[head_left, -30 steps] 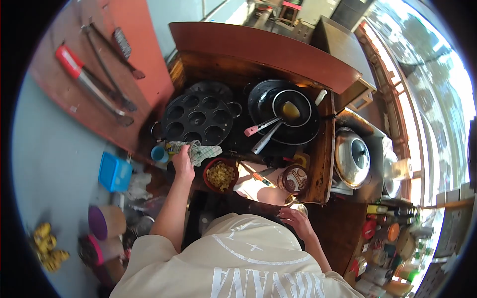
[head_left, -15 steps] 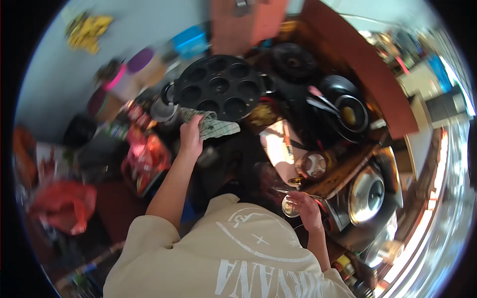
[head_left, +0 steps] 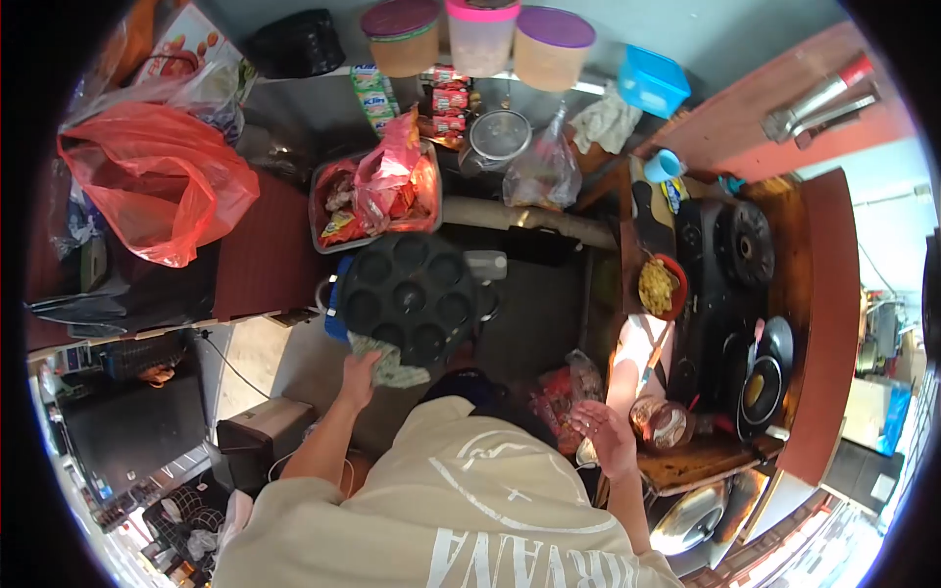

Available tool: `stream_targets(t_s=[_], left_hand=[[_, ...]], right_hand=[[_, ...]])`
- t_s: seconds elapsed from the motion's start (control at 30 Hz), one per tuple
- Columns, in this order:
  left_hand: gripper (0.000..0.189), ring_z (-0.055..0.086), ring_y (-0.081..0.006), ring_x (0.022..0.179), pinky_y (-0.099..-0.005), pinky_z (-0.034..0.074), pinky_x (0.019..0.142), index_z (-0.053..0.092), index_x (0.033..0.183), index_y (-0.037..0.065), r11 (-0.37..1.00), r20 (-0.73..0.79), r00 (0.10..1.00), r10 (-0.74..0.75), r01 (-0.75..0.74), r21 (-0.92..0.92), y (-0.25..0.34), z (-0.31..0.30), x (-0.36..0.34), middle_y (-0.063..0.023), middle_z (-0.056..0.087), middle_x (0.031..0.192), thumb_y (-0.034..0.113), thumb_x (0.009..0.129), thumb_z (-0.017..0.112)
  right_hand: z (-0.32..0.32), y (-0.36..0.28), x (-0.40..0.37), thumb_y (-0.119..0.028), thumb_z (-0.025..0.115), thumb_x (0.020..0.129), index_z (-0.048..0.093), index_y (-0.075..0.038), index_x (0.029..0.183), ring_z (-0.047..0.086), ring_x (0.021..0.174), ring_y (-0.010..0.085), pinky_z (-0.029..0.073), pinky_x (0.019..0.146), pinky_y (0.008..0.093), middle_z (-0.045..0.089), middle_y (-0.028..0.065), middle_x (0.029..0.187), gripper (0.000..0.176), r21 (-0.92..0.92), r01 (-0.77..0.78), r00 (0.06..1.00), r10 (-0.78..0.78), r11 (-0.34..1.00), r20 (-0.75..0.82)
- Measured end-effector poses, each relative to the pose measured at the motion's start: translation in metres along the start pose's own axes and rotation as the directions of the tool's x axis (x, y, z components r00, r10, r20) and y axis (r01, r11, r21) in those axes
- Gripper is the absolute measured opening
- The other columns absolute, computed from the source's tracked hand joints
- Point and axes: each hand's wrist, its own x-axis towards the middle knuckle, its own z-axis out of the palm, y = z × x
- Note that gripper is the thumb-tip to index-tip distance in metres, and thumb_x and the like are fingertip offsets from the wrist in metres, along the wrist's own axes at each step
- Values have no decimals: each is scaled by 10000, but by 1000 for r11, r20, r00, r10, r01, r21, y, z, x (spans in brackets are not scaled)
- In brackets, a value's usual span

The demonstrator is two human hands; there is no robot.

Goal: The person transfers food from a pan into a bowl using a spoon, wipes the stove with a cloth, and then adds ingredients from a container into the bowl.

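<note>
My left hand (head_left: 361, 378) is closed on a green-and-white checked cloth (head_left: 402, 370), which lies against the near rim of a round black pan (head_left: 412, 297). The pan has several round hollows and a loop handle on each side. It is above the dark floor, beside a plastic tub of red packets. To the right, my right hand (head_left: 605, 436) is raised with its fingers apart, and I see nothing held in it. Close by are a red plastic bag (head_left: 556, 407) and a jar with a patterned lid (head_left: 664, 423).
A stove (head_left: 698, 294) stands on the right, bearing a frying pan (head_left: 760, 394). A red bowl of yellow food (head_left: 662, 286) sits at the counter edge. Lidded tubs (head_left: 554, 51) line the back shelf. A large red bag (head_left: 162, 181) lies at left.
The view has swung left. The muffin-like pan, which was beside the stove, is now over by the tub of red packets, with my left hand and cloth at its rim.
</note>
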Motion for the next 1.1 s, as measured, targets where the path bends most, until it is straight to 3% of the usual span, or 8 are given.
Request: stream_targets(t_s=[0.1, 0.23, 0.3, 0.5, 0.73, 0.87, 0.97, 1.1], left_hand=[[345, 677, -258, 864, -384, 555, 775, 547, 1153, 31, 999, -142, 989, -47, 48, 3, -67, -95, 57, -109, 656, 1029, 113, 849, 687], [365, 664, -257, 817, -377, 544, 745, 513, 1151, 37, 989, -190, 976, -106, 83, -126, -115, -145, 96, -104, 640, 1016, 124, 844, 692], [321, 663, -258, 795, -390, 542, 733, 543, 1113, 16, 986, -353, 921, -164, 148, -71, -133, -164, 122, -110, 643, 988, 116, 843, 687], [291, 685, -279, 841, -416, 558, 752, 602, 1087, -33, 967, -199, 976, -91, 39, -250, -166, -171, 186, -126, 665, 1003, 112, 849, 686], [319, 687, -286, 951, -448, 576, 733, 578, 1190, 18, 947, -300, 934, -194, 98, -307, -191, -189, 239, -112, 668, 1089, 168, 922, 669], [313, 684, -254, 915, -413, 568, 675, 585, 1192, 31, 973, -507, 831, -230, 203, -109, -153, -168, 176, -85, 660, 1087, 235, 958, 623], [362, 668, -244, 898, -399, 546, 726, 607, 1171, 5, 949, -439, 887, -145, 250, 190, -131, -135, 130, -94, 666, 1070, 289, 948, 637], [432, 644, -251, 913, -377, 494, 822, 655, 1095, -47, 906, -179, 984, 17, 60, 419, -106, -37, 116, -116, 689, 1013, 345, 912, 661]], right_hand=[[8, 10, 26, -427, 516, 962, 577, 26, 1263, 583, 1181, 291, 425, 1056, 435, 626, 168, 1259, 548, -11, -78, 996, 78, 997, 41], [6, 40, 59, -431, 555, 946, 564, 45, 1282, 575, 1205, 308, 423, 1065, 444, 614, 191, 1281, 583, -80, -233, 968, 239, 969, 76], [10, 46, 69, -435, 586, 929, 560, 48, 1290, 573, 1212, 314, 426, 1063, 451, 609, 191, 1291, 603, -97, -273, 957, 280, 957, 74], [3, 66, 72, -440, 610, 912, 558, 51, 1291, 578, 1206, 319, 430, 1058, 456, 608, 195, 1294, 623, -139, -320, 946, 323, 937, -2], [2, 70, 51, -424, 616, 917, 570, 50, 1288, 603, 1180, 287, 445, 1042, 428, 637, 179, 1256, 603, -181, -342, 939, 333, 922, -79], [4, 59, 32, -405, 596, 928, 583, 37, 1271, 608, 1169, 263, 445, 1036, 404, 643, 153, 1254, 560, -186, -320, 947, 310, 929, -84], [-6, 54, 18, -390, 583, 944, 594, 18, 1256, 598, 1176, 254, 442, 1035, 400, 634, 140, 1260, 513, -156, -242, 970, 237, 958, -51], [-14, 45, -2, -366, 579, 960, 576, 30, 1290, 578, 1207, 255, 445, 1045, 412, 608, 152, 1313, 515, -25, -170, 983, 168, 985, -67]])
